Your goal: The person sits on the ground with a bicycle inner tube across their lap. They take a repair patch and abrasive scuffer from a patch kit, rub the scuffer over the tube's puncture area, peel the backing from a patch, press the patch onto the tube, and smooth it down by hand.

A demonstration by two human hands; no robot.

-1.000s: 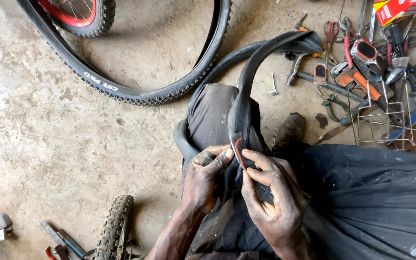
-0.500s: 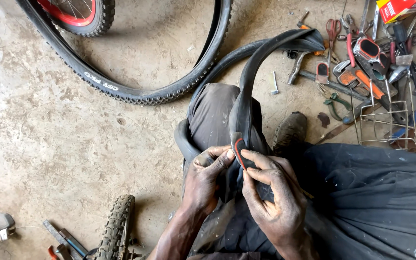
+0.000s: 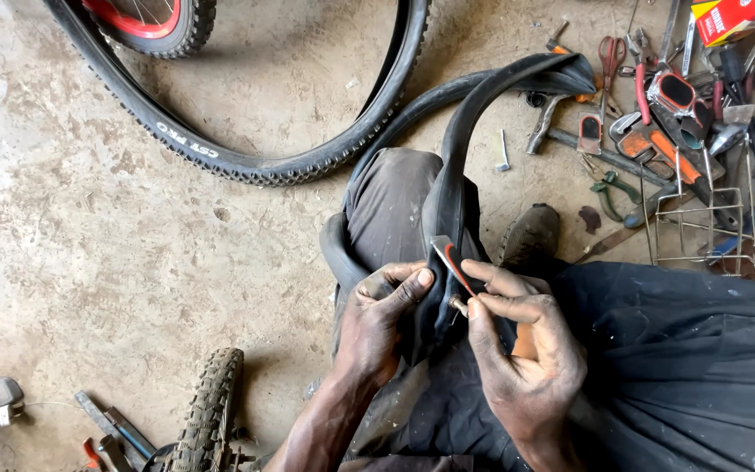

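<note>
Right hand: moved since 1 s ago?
No real move. The right hand pinches the red-edged patch on the inner tube at the same spot, level with the shoe as before.

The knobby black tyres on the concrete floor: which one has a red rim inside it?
The knobby black tyre with the red rim at the top left edge. The large loose black tyre lies empty, and the small tyre at the bottom shows no red rim.

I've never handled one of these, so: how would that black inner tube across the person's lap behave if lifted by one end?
Probably floppy: the inner tube sags in a loose arc over the knee and folds flat between the left hand and right hand. Likely light, since it drapes without weighing down the trousers. Its dull rubber looks grippy rather than slippery.
</note>
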